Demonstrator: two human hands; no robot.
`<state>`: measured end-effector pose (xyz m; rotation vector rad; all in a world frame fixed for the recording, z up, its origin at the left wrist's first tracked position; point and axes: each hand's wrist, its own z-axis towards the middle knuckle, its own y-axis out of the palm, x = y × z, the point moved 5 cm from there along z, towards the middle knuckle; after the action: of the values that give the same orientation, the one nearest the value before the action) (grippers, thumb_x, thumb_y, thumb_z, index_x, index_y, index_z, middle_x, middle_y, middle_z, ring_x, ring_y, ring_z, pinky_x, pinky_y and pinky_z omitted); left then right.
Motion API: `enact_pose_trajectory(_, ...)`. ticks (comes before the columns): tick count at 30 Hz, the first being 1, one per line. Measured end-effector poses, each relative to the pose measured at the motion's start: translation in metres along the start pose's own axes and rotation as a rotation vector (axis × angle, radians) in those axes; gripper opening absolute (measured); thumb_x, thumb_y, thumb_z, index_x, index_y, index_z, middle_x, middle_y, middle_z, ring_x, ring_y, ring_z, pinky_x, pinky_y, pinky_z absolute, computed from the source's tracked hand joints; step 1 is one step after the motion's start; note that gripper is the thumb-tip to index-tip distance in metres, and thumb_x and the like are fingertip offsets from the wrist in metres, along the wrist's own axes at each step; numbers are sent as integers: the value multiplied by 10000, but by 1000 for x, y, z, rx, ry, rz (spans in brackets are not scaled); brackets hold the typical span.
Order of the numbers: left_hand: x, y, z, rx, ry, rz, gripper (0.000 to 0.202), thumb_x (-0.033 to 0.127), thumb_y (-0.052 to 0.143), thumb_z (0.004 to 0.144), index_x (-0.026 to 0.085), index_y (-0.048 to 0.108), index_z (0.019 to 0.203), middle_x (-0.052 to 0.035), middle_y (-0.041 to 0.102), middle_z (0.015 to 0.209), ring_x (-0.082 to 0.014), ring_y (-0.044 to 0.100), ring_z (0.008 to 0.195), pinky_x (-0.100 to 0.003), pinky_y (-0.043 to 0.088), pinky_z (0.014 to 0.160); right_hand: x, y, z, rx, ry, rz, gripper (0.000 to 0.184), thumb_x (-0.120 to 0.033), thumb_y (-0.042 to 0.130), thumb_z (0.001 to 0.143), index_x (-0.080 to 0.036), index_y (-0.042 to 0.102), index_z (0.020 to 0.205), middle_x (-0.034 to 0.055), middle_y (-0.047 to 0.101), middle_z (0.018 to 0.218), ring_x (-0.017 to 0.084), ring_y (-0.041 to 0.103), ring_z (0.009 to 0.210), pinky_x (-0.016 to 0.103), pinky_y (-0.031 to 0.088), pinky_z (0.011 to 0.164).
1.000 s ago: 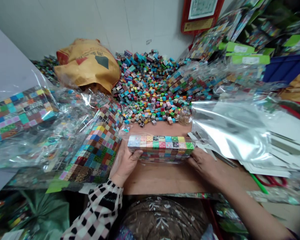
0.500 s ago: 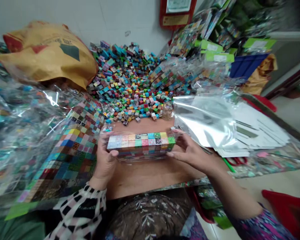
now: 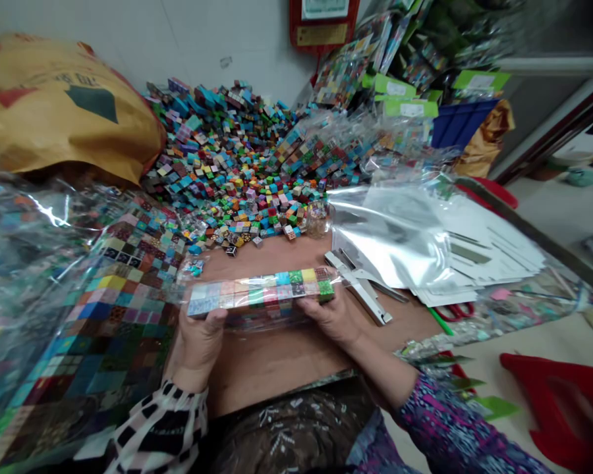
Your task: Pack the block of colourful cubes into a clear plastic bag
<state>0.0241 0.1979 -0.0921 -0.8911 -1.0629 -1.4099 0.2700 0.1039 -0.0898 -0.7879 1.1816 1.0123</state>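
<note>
Between my hands is a clear plastic bag of colourful patterned cubes (image 3: pixel 261 293), packed in a long neat block. My left hand (image 3: pixel 197 339) grips its left end, thumb on the near side. At the right end, my right hand (image 3: pixel 329 313) holds it with the thumb in front and the fingers behind. The block hangs a little above a brown board (image 3: pixel 277 375), its right end slightly higher. Just right of my right hand, a metal stapler (image 3: pixel 363 293) lies on the board.
Loose cubes (image 3: pixel 227 164) are heaped against the wall. Bagged cube blocks (image 3: pixel 113 316) pile up at left, below a yellow sack (image 3: pixel 64 112). Clear plastic sheets (image 3: pixel 390 230) and white cards (image 3: pixel 494 243) lie at right, near red-handled scissors (image 3: pixel 457 311).
The view has swung to the right. My right hand has closed more firmly on the block's right end, the block has tilted, and the stapler has come into clear view.
</note>
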Motion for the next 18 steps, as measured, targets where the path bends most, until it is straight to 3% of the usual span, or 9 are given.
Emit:
enact_pose_trajectory(6,-5,-2,-5,22,89,158,757,742,758,542,187,605,1032,-68,674,951,-234,650,862,-358,552,840,12,2,-1,-81,7,-7,487,-551,727,725,-226,529,1030,61,601,1001,227,581,926,419,492,909)
enact_pose_trajectory(8,-3,0,-6,16,115,235,742,778,721,548,187,622,985,-83,692,959,-259,657,899,-376,551,870,16,1,-2,-84,6,-6,514,-555,730,728,-232,512,1062,57,599,1014,224,587,924,417,498,905)
enact_pose_trajectory(12,1,4,-7,-72,96,386,652,814,659,575,198,648,790,-84,721,855,-279,674,880,-399,534,930,20,-3,-4,-84,-32,-62,537,-555,731,738,-225,500,1094,57,594,1011,228,581,933,416,502,889)
enact_pose_trajectory(18,10,10,-11,-230,28,507,689,816,607,632,172,720,850,-109,757,910,-311,681,928,-446,519,975,22,-1,-5,-205,5,-78,521,-550,669,801,-217,498,1164,89,619,1125,243,586,1054,434,466,993)
